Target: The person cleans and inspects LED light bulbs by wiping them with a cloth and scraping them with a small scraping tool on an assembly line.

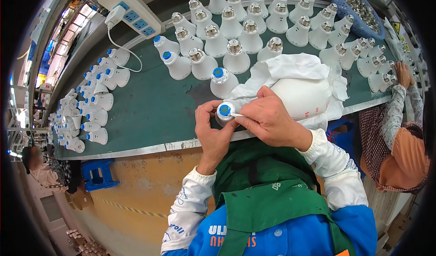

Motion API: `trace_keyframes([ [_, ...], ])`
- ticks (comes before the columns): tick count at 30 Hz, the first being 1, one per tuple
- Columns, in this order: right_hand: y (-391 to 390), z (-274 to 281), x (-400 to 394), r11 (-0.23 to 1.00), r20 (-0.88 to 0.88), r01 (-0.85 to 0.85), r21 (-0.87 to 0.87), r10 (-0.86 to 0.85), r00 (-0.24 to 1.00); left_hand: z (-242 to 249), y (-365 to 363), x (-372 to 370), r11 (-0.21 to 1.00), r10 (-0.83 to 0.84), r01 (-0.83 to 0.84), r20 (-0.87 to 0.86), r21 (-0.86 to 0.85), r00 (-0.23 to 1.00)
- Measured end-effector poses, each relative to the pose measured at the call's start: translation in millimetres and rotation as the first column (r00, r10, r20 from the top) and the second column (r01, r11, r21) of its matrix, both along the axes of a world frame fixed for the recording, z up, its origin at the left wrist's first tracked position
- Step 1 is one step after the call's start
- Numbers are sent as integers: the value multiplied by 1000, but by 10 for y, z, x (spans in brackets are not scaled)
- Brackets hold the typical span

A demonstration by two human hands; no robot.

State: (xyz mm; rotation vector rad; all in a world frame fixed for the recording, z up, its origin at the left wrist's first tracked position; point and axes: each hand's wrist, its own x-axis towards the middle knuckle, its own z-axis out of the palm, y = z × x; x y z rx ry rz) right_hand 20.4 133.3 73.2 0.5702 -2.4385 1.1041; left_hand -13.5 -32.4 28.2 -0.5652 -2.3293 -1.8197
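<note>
My left hand [212, 132] is closed around a white light bulb [222, 119] with a blue-ringed cap, near the table's front edge. From the right, my right hand [274, 119] pinches a thin white strip [237, 115], its tip right at the neck of that bulb. Just behind stands another blue-capped bulb [224, 84]. Beside my right hand lies a full white bag [303, 99] with red print, and a crumpled white cloth [290, 69] is draped along its far side.
Bulbs with silver screw caps [234, 58] stand in rows across the back of the green table [154, 115]. Blue-capped bulbs [101, 101] crowd the left end. A power strip [131, 13] and a blue basket of metal caps [359, 10] sit behind. A co-worker's hands [403, 74] are at right.
</note>
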Motion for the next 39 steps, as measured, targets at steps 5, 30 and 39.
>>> trace_keyframes([
  [5,9,25,-16,1000,27,1,9,-1,1000,66,-56,-23,999,-45,46,94,-11,995],
  [30,20,2,-55,999,34,-33,-35,35,999,233,-203,-262,938,-344,348,179,12,922],
  [39,23,-7,-76,999,12,-34,-29,35,999,327,-198,-245,935,-354,333,389,121,851],
])
